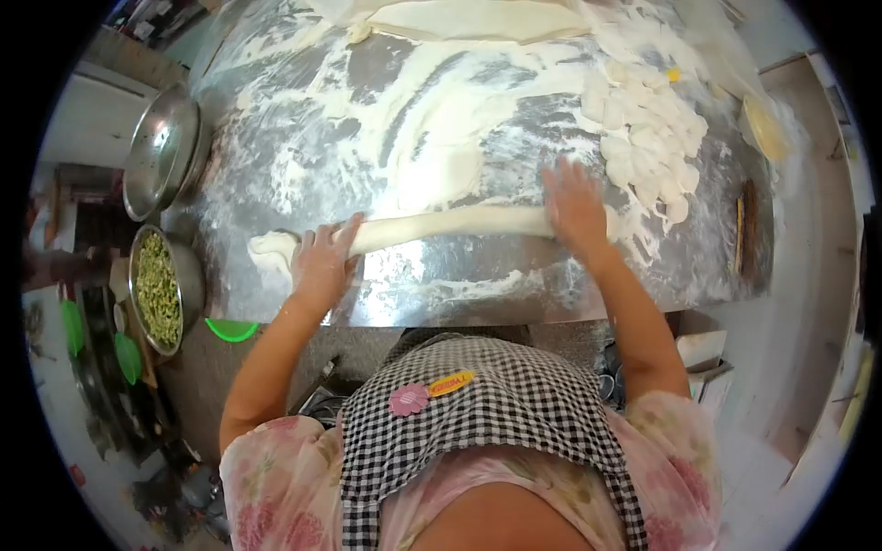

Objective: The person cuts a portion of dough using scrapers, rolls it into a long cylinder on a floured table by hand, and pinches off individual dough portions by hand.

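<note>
1. Evidently, my floured metal table [684, 286] is in full use; I work from its near edge.
2. Sheet of dough [478, 20]: lies flat at the far edge, partly out of view. I find no cuts in what shows.
3. Rope of dough [450, 223]: lies crosswise along my near side, running under both hands. Shaping I judge well advanced: the middle is long and fairly even, while the left end is lumpy and uneven. It is undivided.
4. Metal bowl [194, 286]: stands to the left, beside the table, well filled with a chopped green mix [158, 289]. By appearance, the chopping is done.
5. My left hand [319, 262] lies over the rope near its left end, fingers slightly apart. My right hand [579, 209] lies towards the other end, fingers loosely spread, tips blurred. I see neither pinching.
6. Dough pieces [648, 142]: heaped at the right, already separate.
7. Count, largest first: one table, one sheet, one rope, one bowl of mix, two hands. The pieces overlap; I record well over a dozen, exact number indeterminable.
</note>
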